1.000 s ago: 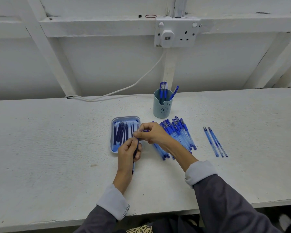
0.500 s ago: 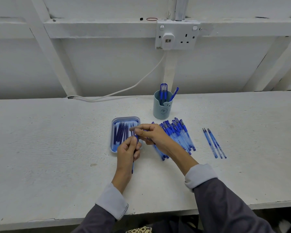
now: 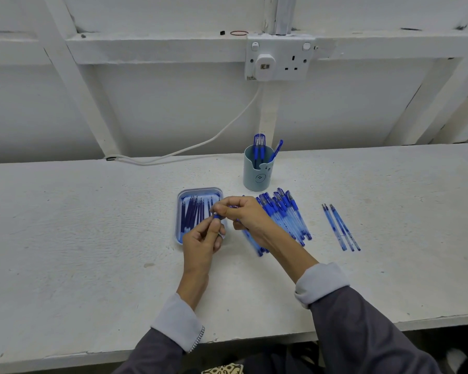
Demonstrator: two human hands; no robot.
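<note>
Okay, mid-assembly on one pen point(image 3: 216, 217). The left hand point(image 3: 202, 240) has its fingers curled round the barrel and holds it just above the near right corner of the tray point(image 3: 179, 211). Most of the barrel is hidden, and only the blue top end shows. The right hand point(image 3: 245, 215) comes in from the right and pinches that blue end between thumb and fingertips. So both hands are clamped on the same pen, one at each end.

The step looks like fitting or twisting on the end piece; whether it is a cap or a tip section is too small to tell. Dark refills point(image 3: 192, 215) lie side by side in the tray. A pile of blue pens point(image 3: 284, 215) is fanned out just right of the hands, partly under the right wrist. Three more pens point(image 3: 341, 228) lie apart, further right. The cup point(image 3: 256, 175) behind holds a few upright pens.

The next move likely calls for seating the end piece fully, with the left hand steady and the right turning or pushing along the barrel's axis. Then the pen goes down.
</note>
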